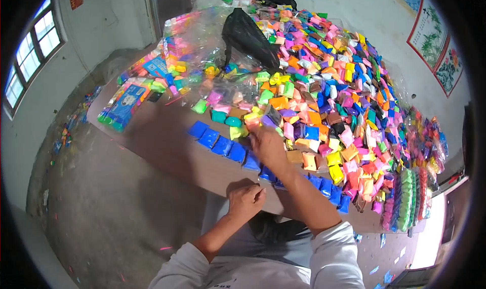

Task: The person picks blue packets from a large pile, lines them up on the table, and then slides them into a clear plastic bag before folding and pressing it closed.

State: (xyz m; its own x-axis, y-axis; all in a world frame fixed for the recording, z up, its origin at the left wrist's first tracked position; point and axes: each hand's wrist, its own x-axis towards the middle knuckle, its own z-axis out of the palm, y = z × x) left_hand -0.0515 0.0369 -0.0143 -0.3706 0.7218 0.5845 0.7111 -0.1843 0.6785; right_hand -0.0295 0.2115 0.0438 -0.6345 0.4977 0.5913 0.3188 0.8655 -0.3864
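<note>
My right hand (269, 146) reaches over the row of blue packets to the near edge of a large heap of colourful small packets (314, 101). Its fingers are bent together beside a yellow-green packet (238, 132) and a purple packet (267, 121); what is between the fingertips, if anything, is hidden. My left hand (246, 202) is curled into a fist at the table's front edge, with nothing showing in it. The blue packets (221, 146) lie side by side in a line along the near side, partly covered by my right forearm.
Printed packs (125, 104) lie on the table's left part. A black bag (248, 38) and clear plastic wrapping (202, 35) lie at the back. Filled strips of packets (405, 200) hang at the right end. The table edge (167, 170) runs in front of me.
</note>
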